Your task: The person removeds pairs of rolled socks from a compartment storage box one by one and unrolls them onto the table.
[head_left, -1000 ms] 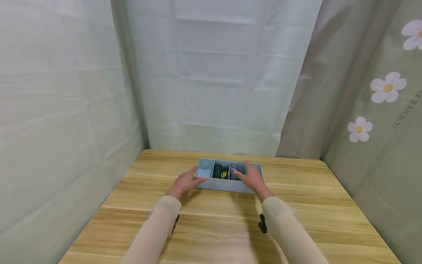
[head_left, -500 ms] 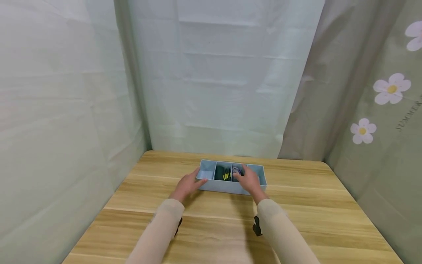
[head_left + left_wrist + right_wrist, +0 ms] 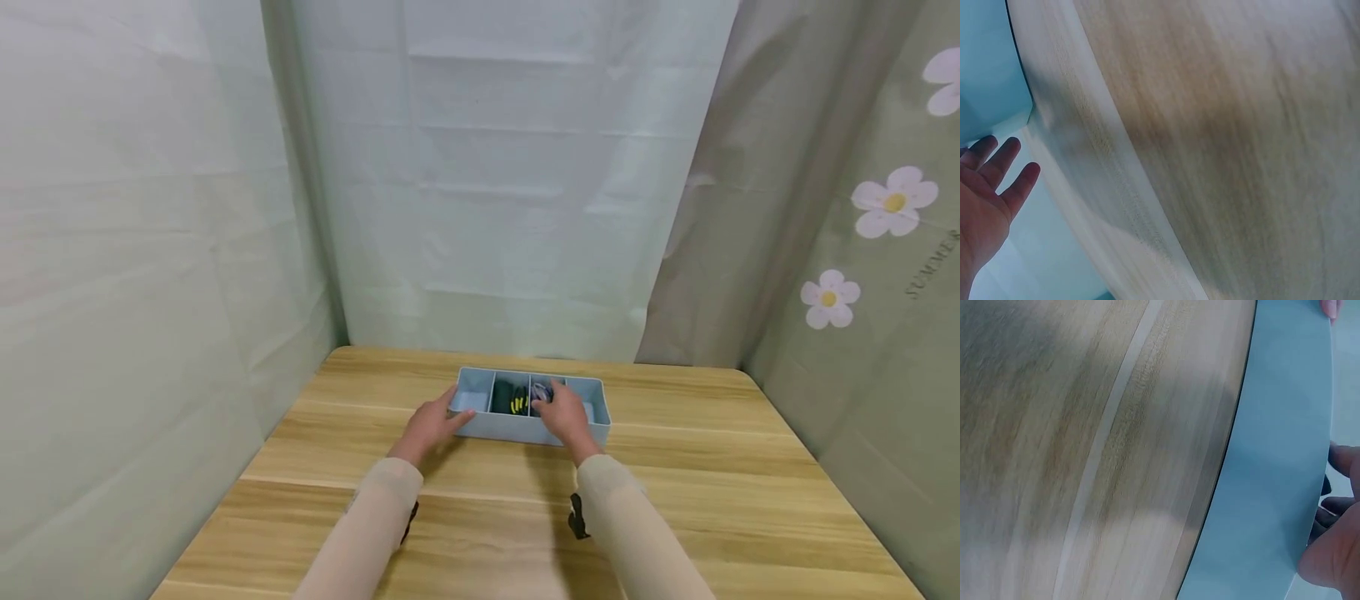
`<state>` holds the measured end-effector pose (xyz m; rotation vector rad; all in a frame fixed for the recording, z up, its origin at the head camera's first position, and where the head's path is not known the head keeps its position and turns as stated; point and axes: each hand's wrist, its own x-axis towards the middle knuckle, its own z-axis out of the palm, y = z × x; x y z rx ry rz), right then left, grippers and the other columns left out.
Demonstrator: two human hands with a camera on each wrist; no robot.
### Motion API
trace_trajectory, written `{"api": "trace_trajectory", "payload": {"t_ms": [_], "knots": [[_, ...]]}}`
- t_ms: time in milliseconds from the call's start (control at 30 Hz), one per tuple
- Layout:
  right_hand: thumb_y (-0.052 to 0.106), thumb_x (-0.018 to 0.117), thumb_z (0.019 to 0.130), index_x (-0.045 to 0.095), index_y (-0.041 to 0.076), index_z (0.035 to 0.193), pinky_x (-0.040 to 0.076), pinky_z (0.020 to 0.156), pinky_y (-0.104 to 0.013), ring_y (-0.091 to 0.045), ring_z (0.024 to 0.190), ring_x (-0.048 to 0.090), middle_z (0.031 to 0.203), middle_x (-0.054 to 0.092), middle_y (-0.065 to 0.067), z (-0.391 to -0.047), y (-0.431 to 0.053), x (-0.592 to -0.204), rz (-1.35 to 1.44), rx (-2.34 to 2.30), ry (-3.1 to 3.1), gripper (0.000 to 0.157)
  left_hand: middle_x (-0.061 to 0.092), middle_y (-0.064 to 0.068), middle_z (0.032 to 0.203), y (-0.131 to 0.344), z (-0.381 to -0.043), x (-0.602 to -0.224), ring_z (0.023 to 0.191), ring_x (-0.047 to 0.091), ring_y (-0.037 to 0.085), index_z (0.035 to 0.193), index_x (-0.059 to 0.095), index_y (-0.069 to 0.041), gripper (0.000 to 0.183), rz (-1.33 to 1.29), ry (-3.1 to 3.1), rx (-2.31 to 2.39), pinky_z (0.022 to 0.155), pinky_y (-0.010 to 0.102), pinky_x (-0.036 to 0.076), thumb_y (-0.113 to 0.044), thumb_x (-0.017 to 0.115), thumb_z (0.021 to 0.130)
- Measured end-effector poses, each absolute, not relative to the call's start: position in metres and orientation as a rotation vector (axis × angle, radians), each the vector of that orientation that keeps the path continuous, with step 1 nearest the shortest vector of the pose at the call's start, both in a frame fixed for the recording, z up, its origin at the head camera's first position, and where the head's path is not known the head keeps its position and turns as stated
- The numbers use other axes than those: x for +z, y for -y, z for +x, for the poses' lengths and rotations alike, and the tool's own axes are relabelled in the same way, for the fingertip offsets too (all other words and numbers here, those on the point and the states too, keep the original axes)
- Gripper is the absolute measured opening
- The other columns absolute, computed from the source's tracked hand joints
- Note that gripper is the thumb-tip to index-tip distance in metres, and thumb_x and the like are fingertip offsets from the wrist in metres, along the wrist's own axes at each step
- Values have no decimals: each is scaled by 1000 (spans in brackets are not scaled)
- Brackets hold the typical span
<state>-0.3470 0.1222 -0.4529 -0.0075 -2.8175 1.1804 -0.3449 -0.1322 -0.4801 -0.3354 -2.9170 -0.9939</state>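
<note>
A light blue storage box (image 3: 510, 429) with a row of compartments stands on the table. My left hand (image 3: 433, 423) holds its left end, thumb at the front rim and fingers along the end wall; the left wrist view shows several fingers (image 3: 999, 164) against that end. In the second compartment sit a dark green bundle (image 3: 503, 397) and a black bundle with yellow stripes (image 3: 519, 402). My right hand (image 3: 567, 418) reaches over the front rim into the third compartment, thumb and forefinger around a purple-and-grey bundle (image 3: 540, 392). Its fingertips are partly hidden.
The wood-grain table (image 3: 690, 483) extends around the box. Pale cloth hangs behind (image 3: 495, 208) and at the left, and a flowered curtain (image 3: 900, 350) closes the right side.
My right hand has shifted left, from near the right compartment to over the third one, its fingers closing in around the bundle. The left hand keeps its place; the view has shifted slightly.
</note>
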Motion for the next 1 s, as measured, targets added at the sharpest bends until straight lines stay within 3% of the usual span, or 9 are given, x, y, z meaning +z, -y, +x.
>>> {"api": "trace_trajectory", "payload": {"t_ms": [467, 733, 833, 1000], "knots": [[19, 70, 93, 53, 1, 139, 49, 93, -52, -37, 116, 59, 128, 62, -19, -352, -106, -461, -179, 871, 2854, 53, 49, 22, 144, 130, -344, -479, 131, 48, 40, 153, 34, -4, 73, -305, 2921, -996, 109, 52, 36, -42, 61, 97], [5, 65, 86, 68, 3, 104, 53, 71, -49, -33, 88, 66, 95, 70, -15, -358, -103, -464, -218, 743, 2832, 18, 48, 22, 145, 129, -343, -483, 131, 47, 40, 153, 35, -3, 73, -307, 2906, -1021, 108, 53, 37, -43, 61, 98], [1, 62, 84, 70, 2, 105, 54, 70, -49, -33, 88, 67, 97, 71, -16, -359, -104, -465, -211, 761, 2818, 22, 49, 21, 146, 129, -342, -484, 131, 48, 39, 153, 35, -5, 72, -301, 2904, -1017, 109, 52, 37, -43, 61, 98], [-2, 62, 84, 68, 1, 122, 54, 83, -50, -36, 104, 65, 115, 69, -19, -362, -105, -466, -267, 924, 2737, 39, 50, 21, 145, 130, -345, -485, 131, 48, 40, 153, 36, -5, 71, -298, 2891, -1005, 108, 52, 37, -43, 61, 98]]}}
